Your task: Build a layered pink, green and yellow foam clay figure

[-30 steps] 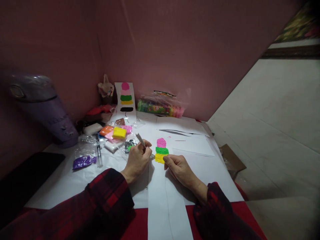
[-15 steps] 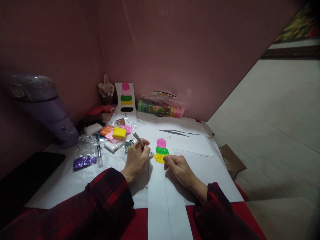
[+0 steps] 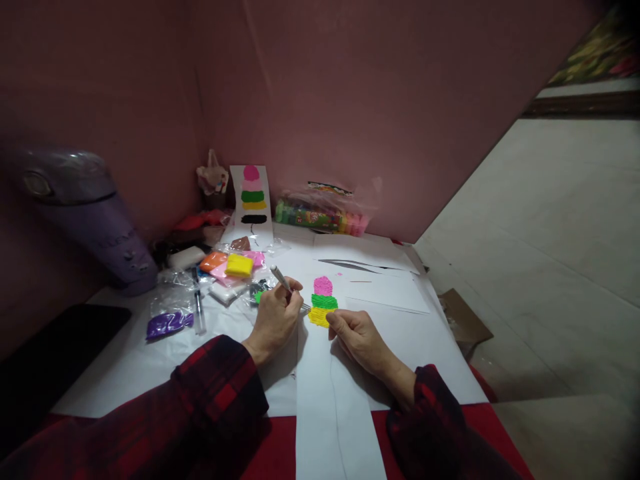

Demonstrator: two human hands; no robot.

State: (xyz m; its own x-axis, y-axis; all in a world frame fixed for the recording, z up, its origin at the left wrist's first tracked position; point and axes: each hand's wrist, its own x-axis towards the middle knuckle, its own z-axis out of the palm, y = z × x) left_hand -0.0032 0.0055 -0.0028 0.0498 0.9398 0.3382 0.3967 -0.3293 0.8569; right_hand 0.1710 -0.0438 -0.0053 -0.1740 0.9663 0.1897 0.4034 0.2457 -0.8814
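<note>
My left hand (image 3: 276, 320) is closed around a fork (image 3: 281, 278), its silver handle slanting up to the left. The fork's tines point at the left edge of a yellow clay band (image 3: 320, 316). Above that band lie a green clay band (image 3: 325, 301) and a rounded pink clay piece (image 3: 323, 286), all with a rough, ridged surface. They rest on a long white paper strip (image 3: 330, 407). At the yellow band's right edge, my right hand (image 3: 357, 337) has thumb and forefinger pinched together. Whatever is between those fingertips, if anything, is hidden.
Bagged clay blocks, one yellow (image 3: 239, 265) and one purple (image 3: 169, 325), lie to the left near a purple bottle (image 3: 113, 227). A card with coloured bands (image 3: 254, 187) leans at the back beside a clear bag of colourful packs (image 3: 320, 217). Cut paper (image 3: 390, 293) lies right.
My left hand has shifted slightly to the right with the fork, whose tines are now closer to the yellow band. My right hand looks the same.
</note>
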